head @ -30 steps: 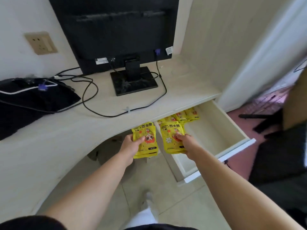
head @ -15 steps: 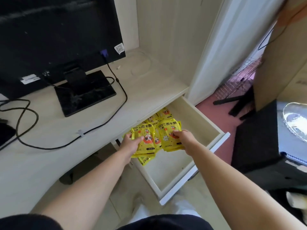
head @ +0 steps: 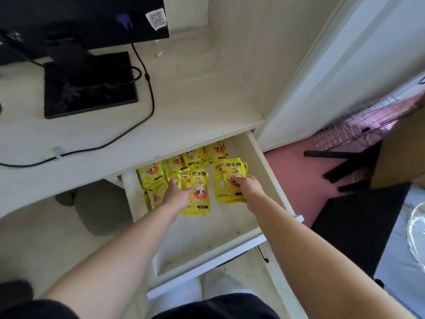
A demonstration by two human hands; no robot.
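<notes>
The open drawer [head: 274,185] under the desk [head: 184,104] is the landmark for everything here. Over the middle of the drawer, the left grip [head: 178,195] was clamped on the left stack [head: 200,200] of yellow sachets, with the thumb across the printed face and the fingers curled beneath. Toward the drawer's right wall, the right grip [head: 249,186] pinched the right stack [head: 227,170] the same way, by its near edge. Both stacks sat low over the drawer floor (whether they touched it could not be told). More loose sachets [head: 195,157] lay fanned along the back of the drawer and in its left corner. Such sachets are probably light and soft, with slick foil-like skins, so a stack would tend to slide apart and splay if held by one corner. The safer hold looks to be across the middle of the stack, thumb above and fingers below, squeezing just enough to keep the layers together without crushing the contents.
</notes>
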